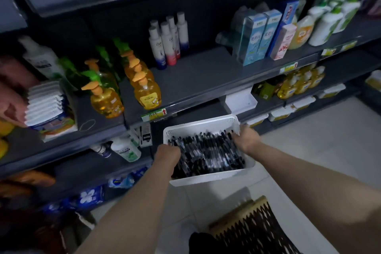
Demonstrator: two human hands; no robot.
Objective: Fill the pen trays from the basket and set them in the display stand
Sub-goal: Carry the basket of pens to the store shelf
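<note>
Black diamond-mesh netting point(253, 231) lies under the right forearm, while left hand point(167, 151) and right hand point(246, 138) curl over opposite rims of the white slotted plastic basket point(206, 179) of glossy black pens point(208, 154), with dark shelves point(206, 72) just beyond.

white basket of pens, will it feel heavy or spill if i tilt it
Probably fairly heavy for its size: the white basket is packed with black pens, and the left hand and right hand both grip its sides. The pens lie loose, so tilting would likely slide them. Its perforated plastic walls may flex slightly.
</note>
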